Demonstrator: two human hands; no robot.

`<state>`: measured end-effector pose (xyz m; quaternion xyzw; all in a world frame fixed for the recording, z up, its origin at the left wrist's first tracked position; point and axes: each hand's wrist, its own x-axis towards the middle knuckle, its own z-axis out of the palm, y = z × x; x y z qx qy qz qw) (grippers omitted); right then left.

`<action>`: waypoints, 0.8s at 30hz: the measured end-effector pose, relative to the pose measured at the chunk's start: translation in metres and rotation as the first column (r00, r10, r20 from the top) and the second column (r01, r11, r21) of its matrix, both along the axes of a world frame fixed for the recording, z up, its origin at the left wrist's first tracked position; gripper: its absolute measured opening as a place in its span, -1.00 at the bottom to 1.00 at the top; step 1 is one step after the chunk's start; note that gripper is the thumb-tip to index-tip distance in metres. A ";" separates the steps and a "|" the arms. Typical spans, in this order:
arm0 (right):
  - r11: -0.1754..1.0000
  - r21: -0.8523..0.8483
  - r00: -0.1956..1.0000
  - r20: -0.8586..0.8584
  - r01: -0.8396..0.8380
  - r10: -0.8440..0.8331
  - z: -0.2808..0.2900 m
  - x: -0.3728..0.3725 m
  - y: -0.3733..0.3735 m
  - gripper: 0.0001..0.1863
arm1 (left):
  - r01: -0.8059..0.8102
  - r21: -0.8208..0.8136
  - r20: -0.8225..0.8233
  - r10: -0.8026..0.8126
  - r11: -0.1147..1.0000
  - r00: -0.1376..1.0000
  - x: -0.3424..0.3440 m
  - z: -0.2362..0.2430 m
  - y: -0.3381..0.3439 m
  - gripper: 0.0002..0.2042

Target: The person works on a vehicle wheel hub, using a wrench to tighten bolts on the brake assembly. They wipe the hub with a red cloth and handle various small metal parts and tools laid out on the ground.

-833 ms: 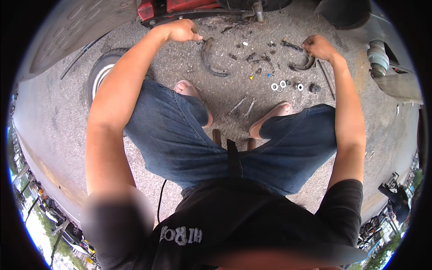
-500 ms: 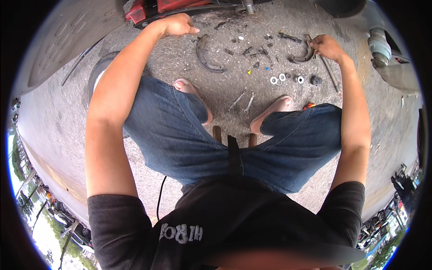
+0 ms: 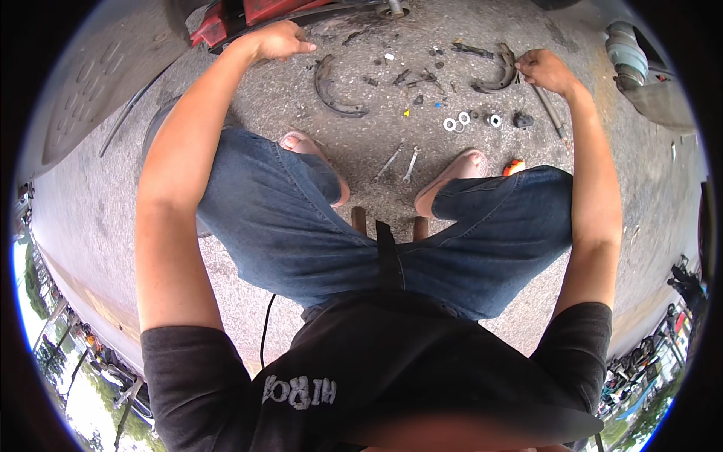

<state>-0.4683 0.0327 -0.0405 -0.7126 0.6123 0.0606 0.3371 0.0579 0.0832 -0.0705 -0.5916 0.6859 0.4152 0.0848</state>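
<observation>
My left hand (image 3: 288, 45) is bent with fingers curled beside a red metal piece (image 3: 230, 22); whatever it holds, if anything, is hidden. Below it lies a curved dark brake shoe (image 3: 325, 94). At the right, my right hand (image 3: 538, 71) pinches the upper end of another curved shoe (image 3: 493, 84). A dark bar (image 3: 471, 49) lies beside that shoe. Small dark parts (image 3: 424, 79), a yellow piece (image 3: 407, 112), steel washers (image 3: 449, 123) and a dark lump (image 3: 523, 119) are spread between and below my hands.
Two wrenches (image 3: 411, 164) lie between my sandalled feet. A metal rod (image 3: 550, 113) and an orange object (image 3: 514, 167) lie on the right. A large metal panel (image 3: 98, 90) rises at left, pale cylindrical part (image 3: 629, 53) at right. Motorbikes line the edges.
My right hand has shifted from near the dark bar onto the right shoe's upper end, and that shoe has swung upward. The view has shifted slightly.
</observation>
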 end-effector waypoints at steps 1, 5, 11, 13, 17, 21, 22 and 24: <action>1.000 -0.005 1.000 -0.015 -0.004 0.004 0.001 0.001 0.000 -0.63 | -0.011 0.010 -0.007 0.011 1.000 1.000 0.002 -0.001 0.000 -0.45; 1.000 0.006 0.999 -0.040 -0.004 0.004 0.005 0.005 0.001 -0.62 | 0.001 -0.003 0.036 -0.001 1.000 0.999 0.007 -0.004 0.000 -0.43; 0.999 0.030 0.999 -0.030 0.023 -0.022 0.012 0.010 0.004 -0.59 | -0.026 -0.002 0.039 0.026 1.000 0.999 0.011 -0.005 0.001 -0.40; 0.999 0.038 0.999 -0.024 0.029 -0.028 0.013 0.010 0.005 -0.58 | -0.024 -0.004 0.049 0.024 1.000 0.998 0.012 -0.006 0.001 -0.40; 0.999 0.045 0.999 -0.017 0.029 -0.028 0.013 0.010 0.005 -0.58 | -0.051 0.047 0.045 0.049 0.998 0.998 0.013 -0.007 0.000 -0.41; 0.999 0.032 1.000 -0.007 0.022 -0.022 0.015 0.010 0.006 -0.59 | -0.065 0.056 0.037 0.063 0.996 0.997 0.012 -0.005 0.001 -0.43; 0.999 0.028 1.000 -0.003 0.021 -0.021 0.016 0.011 0.007 -0.59 | -0.074 0.057 0.026 0.073 0.996 0.997 0.011 -0.002 0.000 -0.42; 1.000 0.019 1.000 -0.002 0.022 -0.022 0.018 0.011 0.008 -0.60 | -0.099 0.076 0.000 0.099 0.992 0.995 0.010 0.002 0.004 -0.39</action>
